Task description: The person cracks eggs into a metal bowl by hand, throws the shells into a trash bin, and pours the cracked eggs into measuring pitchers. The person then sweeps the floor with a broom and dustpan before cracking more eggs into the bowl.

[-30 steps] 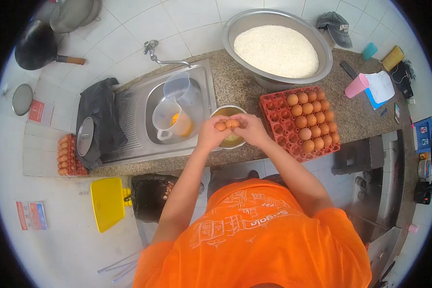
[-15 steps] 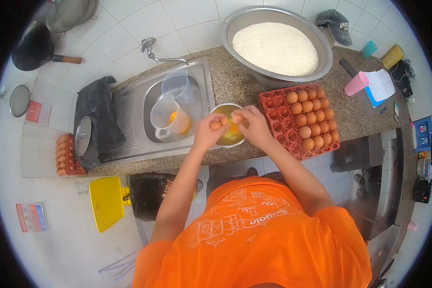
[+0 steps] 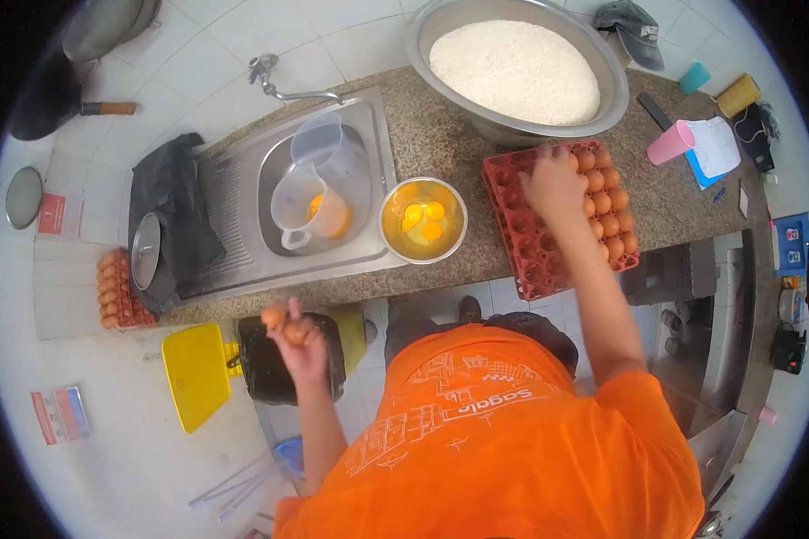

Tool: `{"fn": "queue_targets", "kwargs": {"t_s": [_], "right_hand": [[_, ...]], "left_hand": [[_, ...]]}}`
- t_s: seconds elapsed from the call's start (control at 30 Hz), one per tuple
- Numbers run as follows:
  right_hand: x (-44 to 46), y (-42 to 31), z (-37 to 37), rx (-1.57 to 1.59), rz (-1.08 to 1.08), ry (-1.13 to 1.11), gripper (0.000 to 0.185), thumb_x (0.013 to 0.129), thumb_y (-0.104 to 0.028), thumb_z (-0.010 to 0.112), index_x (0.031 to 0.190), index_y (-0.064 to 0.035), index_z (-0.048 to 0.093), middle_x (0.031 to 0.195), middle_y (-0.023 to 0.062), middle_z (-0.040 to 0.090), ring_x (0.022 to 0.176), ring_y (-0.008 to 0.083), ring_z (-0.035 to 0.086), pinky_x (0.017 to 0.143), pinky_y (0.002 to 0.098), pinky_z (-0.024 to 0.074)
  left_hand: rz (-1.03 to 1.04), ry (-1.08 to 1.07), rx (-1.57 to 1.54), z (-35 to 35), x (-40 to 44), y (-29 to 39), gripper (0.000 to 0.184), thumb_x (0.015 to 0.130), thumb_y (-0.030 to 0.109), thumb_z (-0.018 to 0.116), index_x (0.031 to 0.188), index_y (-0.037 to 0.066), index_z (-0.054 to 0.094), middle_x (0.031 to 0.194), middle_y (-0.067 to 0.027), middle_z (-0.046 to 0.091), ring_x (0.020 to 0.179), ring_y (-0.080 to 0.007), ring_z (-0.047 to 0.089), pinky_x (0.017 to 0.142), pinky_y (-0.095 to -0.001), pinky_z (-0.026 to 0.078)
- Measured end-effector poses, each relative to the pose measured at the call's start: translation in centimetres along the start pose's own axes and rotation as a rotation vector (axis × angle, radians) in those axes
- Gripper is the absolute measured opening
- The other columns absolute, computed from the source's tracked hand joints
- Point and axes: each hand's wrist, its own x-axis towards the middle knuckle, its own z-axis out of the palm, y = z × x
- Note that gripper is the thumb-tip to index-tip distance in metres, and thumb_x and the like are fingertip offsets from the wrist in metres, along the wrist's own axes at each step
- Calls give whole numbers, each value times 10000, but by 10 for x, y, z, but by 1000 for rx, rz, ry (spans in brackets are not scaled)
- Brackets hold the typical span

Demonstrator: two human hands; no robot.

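Observation:
My left hand point(image 3: 304, 350) is closed on broken brown eggshells point(image 3: 275, 316), held above the black bin point(image 3: 265, 382) with its yellow lid open. Over the red egg tray point(image 3: 532, 260), my right hand point(image 3: 555, 187) has its fingers curled down around an egg at the edge of the filled part; the hand itself hides most of that egg. Brown eggs point(image 3: 613, 225) fill the tray's right side, and empty cups lie on its left. A metal bowl point(image 3: 464, 235) on the counter contains several whole yolks in clear egg white.
Two clear plastic jugs stand in the sink point(image 3: 382, 135); the nearer jug point(image 3: 288, 211) contains yolks. A large metal basin point(image 3: 616, 108) of white grain-like food stands behind the tray. A pink cup point(image 3: 671, 144) is at right, and another egg tray point(image 3: 144, 313) at far left.
Both hands have left the bowl. My left hand has moved down-left over the bin with the shells; my right hand has moved to the egg tray. The bowl's yolks are now uncovered.

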Motion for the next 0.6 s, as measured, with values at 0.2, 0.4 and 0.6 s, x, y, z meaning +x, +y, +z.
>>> {"fn": "queue_targets", "kwargs": {"t_s": [0.2, 0.4, 0.6], "right_hand": [[52, 42, 54, -189, -34, -106, 388, 889, -312, 769, 1139, -18, 728, 1261, 261, 650, 1042, 388, 730, 854, 478, 626], [45, 39, 35, -154, -116, -162, 432, 844, -351, 773, 1121, -23, 729, 1129, 264, 706, 1034, 402, 728, 863, 486, 616], [6, 37, 40, 120, -189, 230, 421, 790, -217, 774, 1151, -19, 686, 1141, 246, 654, 1037, 439, 673, 862, 480, 600]], "left_hand": [[176, 732, 623, -174, -60, 79, 276, 1057, 377, 647, 1211, 158, 582, 1232, -61, 682, 846, -138, 591, 750, -296, 501], [-23, 241, 334, 6, -7, -31, 372, 1057, 271, 631, 1365, 65, 608, 1231, -108, 652, 1124, -242, 627, 972, -358, 517], [-249, -100, 296, 124, 46, -111, 524, 1088, 367, 549, 1446, -5, 462, 1304, -193, 587, 1171, -301, 600, 1015, -400, 514]]}}
